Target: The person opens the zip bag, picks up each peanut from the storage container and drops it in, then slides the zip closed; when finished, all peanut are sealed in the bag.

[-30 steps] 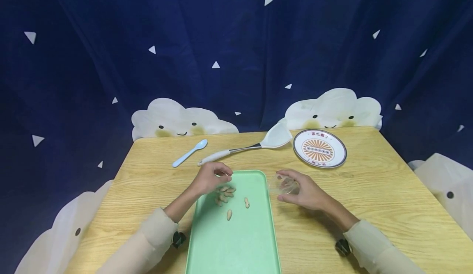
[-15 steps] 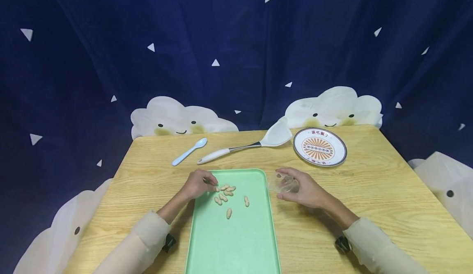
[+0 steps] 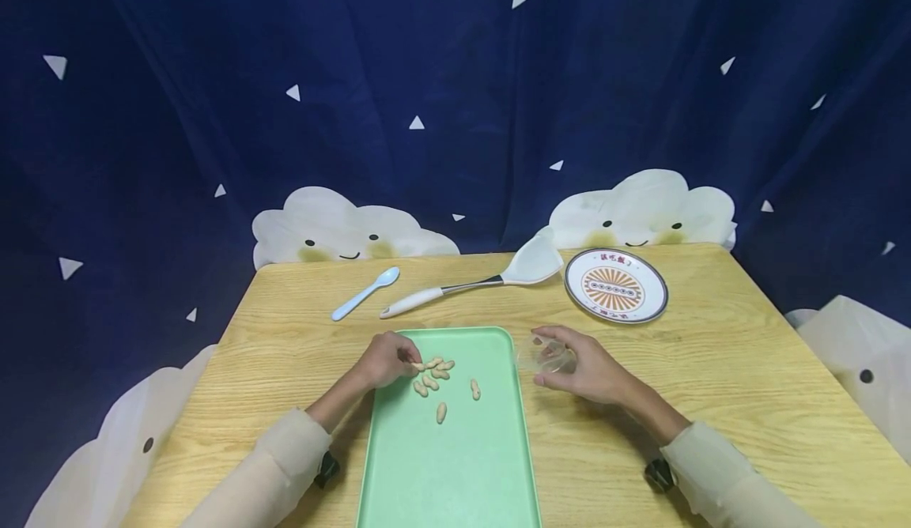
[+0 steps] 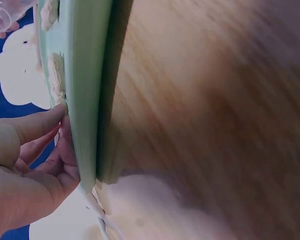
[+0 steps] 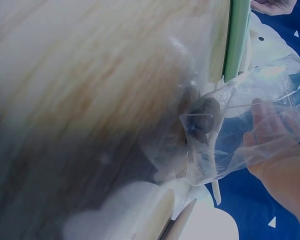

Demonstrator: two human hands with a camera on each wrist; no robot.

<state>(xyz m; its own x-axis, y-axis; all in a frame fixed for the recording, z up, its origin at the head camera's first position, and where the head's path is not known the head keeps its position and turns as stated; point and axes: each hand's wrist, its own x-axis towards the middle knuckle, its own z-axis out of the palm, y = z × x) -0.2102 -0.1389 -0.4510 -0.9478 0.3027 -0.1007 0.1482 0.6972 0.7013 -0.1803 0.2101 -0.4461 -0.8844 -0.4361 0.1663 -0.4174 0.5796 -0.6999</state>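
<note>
Left hand (image 3: 387, 360) pinches a peanut (image 3: 419, 367), likely light, brittle, best held mid-shell; right hand (image 3: 592, 366), widely curved, grips a clear plastic container (image 5: 230, 135).

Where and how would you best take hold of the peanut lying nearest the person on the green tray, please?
I would probably pinch the peanut across its middle from above, thumb and finger on its long sides. It is elongated, lies roughly lengthwise along the green tray, and has bare surface around it, apart from the other peanuts.
</note>
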